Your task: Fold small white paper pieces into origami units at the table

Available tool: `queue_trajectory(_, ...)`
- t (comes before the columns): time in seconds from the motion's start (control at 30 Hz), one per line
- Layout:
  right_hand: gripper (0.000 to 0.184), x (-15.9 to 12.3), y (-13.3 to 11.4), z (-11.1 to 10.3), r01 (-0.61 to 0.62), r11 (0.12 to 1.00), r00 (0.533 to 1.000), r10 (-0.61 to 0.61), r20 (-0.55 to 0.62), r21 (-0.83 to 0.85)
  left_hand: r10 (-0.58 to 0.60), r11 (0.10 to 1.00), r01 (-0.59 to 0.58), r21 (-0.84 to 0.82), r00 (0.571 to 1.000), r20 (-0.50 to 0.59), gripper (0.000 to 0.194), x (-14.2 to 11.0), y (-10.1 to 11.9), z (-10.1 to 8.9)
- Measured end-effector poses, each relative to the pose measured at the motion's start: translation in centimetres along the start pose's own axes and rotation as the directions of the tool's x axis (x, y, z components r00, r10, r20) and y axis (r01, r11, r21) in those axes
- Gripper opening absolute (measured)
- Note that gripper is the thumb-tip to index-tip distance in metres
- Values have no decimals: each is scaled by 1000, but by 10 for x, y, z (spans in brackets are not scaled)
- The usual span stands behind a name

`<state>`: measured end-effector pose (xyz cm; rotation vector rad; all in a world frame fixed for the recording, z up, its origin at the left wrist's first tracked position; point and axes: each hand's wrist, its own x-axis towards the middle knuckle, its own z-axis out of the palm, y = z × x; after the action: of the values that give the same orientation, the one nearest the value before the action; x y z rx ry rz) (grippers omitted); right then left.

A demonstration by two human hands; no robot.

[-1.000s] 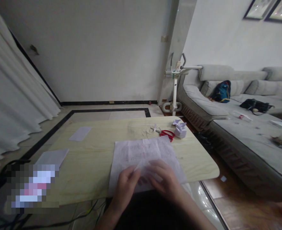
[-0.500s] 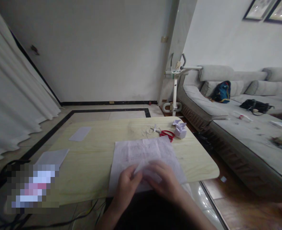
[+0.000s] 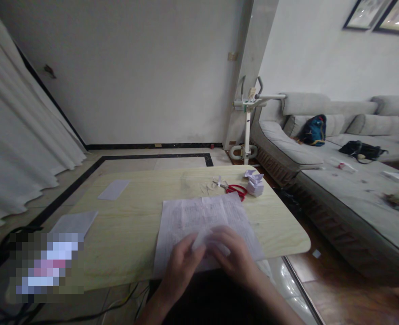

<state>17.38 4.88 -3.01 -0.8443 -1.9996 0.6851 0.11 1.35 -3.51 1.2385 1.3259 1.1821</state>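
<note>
My left hand (image 3: 181,264) and my right hand (image 3: 235,255) meet at the near edge of a pale wooden table (image 3: 135,225). Between their pinched fingers is a small folded piece of white paper (image 3: 208,239). Both hands rest over a large creased sheet with faint writing (image 3: 202,216). Red-handled scissors (image 3: 235,188) lie beyond the sheet, with a small pile of folded white paper pieces (image 3: 254,184) just right of them.
Two more paper sheets (image 3: 113,188) (image 3: 74,222) lie on the table's left side. A grey sofa (image 3: 338,180) with a blue backpack (image 3: 313,130) and a black bag (image 3: 360,149) stands at right. A white exercise machine (image 3: 248,124) is behind the table. Curtains (image 3: 20,149) hang left.
My hands have drawn slightly closer together and the small folded paper between them has shifted a little. Everything else on the table stays put.
</note>
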Motion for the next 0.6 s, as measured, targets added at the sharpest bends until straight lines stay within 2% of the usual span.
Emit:
queue_trajectory(0.13,11,0,0,1,-5,997,999,8,-32,77,56,996,-50,-74,996,75,44,0,-9,0)
queue_trajectory(0.23,9,0,0,2,-19,996,999,22,-39,87,70,997,-68,-44,997,43,50,1,-10,2)
queue_trajectory(0.3,8,0,1,3,-20,996,999,24,-45,88,91,996,-91,-2,996,-1,40,1,-7,3)
queue_trajectory(0.4,8,1,2,4,-14,995,997,21,-70,96,151,986,-150,68,989,-5,12,1,-1,3)
queue_trajectory(0.47,8,1,2,4,-19,995,996,27,-82,101,167,981,-167,101,986,7,10,2,4,1)
queue_trajectory(0.6,7,-1,2,1,-27,992,995,37,-87,121,207,971,-198,130,977,-53,12,1,11,-3)
